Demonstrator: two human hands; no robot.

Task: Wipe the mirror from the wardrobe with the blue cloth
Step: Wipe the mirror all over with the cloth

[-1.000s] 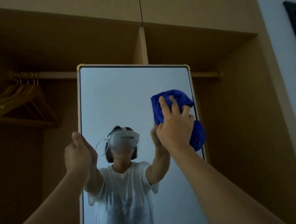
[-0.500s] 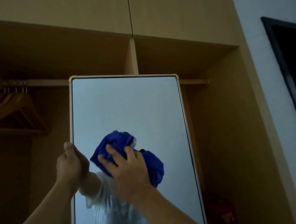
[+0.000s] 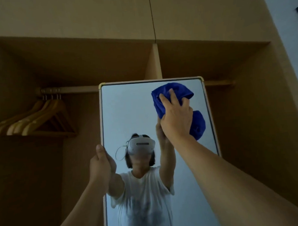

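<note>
Nearest, the person's two bare forearms reach up and forward from the bottom of the view. Their left hand (image 3: 100, 163) grips the left edge of the mirror (image 3: 128, 117), thumb on the front of the frame and the fingers hidden behind it, steadying the tall panel. Their right hand (image 3: 176, 119) is raised higher, fingers spread and slightly bent as they dig into the bunched blue cloth (image 3: 171, 91), pressing it against the glass close to the upper right corner, just inside the pale frame. Part of the cloth bulges out below the wrist on the right side.

Judging by this, the wiping step is under way, with the top right area being worked. Much of the glass below and to the left is yet to be covered in this pass, though no smears can be made out in the dim light. The next move calls for dragging the cloth across or down with steady pressure, while the left hand holds firm so the panel does not tip or twist.

Behind the mirror stands the open wardrobe (image 3: 246, 109), with wooden hangers (image 3: 43, 116) bunched on the rail (image 3: 68, 90) at the left and a divider above.
</note>
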